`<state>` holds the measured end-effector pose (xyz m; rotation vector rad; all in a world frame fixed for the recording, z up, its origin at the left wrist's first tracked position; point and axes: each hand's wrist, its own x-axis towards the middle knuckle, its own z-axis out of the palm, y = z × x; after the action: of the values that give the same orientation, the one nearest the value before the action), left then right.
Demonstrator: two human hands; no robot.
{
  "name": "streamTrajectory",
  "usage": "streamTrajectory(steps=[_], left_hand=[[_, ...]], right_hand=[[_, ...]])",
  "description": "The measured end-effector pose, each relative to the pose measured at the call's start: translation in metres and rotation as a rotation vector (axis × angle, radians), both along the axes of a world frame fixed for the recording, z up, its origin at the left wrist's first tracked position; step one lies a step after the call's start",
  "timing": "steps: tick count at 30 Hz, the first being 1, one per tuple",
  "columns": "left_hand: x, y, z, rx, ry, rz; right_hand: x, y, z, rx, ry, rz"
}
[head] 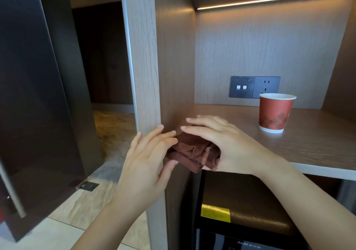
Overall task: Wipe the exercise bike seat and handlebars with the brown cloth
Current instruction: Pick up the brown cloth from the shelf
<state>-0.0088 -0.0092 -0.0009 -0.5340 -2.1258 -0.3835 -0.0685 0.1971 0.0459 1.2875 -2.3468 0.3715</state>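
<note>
The brown cloth (192, 150) lies folded and bunched at the front left corner of a wooden shelf (289, 144), partly hanging over its edge. My right hand (217, 144) covers it from above, with the thumb tucked under the cloth's front edge, so it grips the cloth. My left hand (146, 159) is at the cloth's left side, its straight fingers touching the top and its thumb at the lower edge. No exercise bike is in view.
A red paper cup (274, 113) stands on the shelf to the right, below dark wall sockets (254, 87). A vertical wooden panel (146, 57) borders the shelf on the left. A black mini fridge (242, 211) sits under the shelf. A dark door (32, 95) stands open at left.
</note>
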Motion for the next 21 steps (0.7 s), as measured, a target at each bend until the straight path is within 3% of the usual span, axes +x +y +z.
streamTrajectory(steps=[4, 17, 21], left_hand=[[0.002, -0.006, 0.000, 0.083, 0.008, 0.007], [0.037, -0.017, -0.003, 0.188, -0.050, 0.159], [0.060, -0.019, -0.002, 0.128, -0.043, 0.260]], right_hand=[[-0.002, -0.023, -0.004, 0.024, -0.073, 0.045], [0.022, -0.036, -0.016, -0.245, 0.120, 0.137], [0.034, -0.040, -0.021, -0.272, 0.178, 0.157]])
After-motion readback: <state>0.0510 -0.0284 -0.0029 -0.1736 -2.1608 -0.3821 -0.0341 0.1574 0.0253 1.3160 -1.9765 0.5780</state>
